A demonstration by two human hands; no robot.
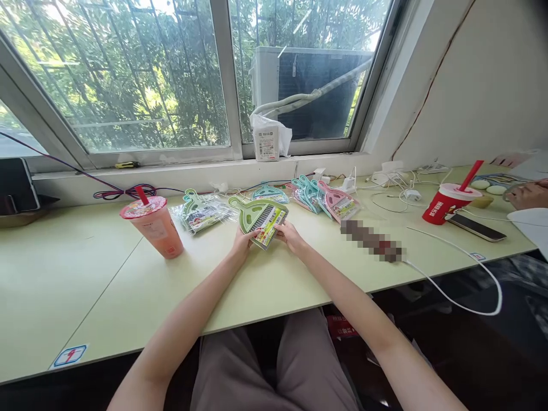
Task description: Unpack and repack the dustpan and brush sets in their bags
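Between both hands, above the table, I hold a small green dustpan-and-brush set (253,218) with a printed label, its handle tilted to the upper left. My left hand (245,240) grips its lower left edge. Closed on the label's right edge is my right hand (291,235). Behind and left lies another green dustpan set (201,212) in clear wrapping. A blue dustpan set (270,194) is at the back. Pink and blue dustpan sets (338,201) lie overlapping to the right.
A pink drink cup (156,228) with a red straw stands left, and a red cup (447,204) right beside a phone (479,225). A white cable (462,305) loops over the front edge. Another person's hand (528,195) is at the far right. A box (266,144) sits on the sill.
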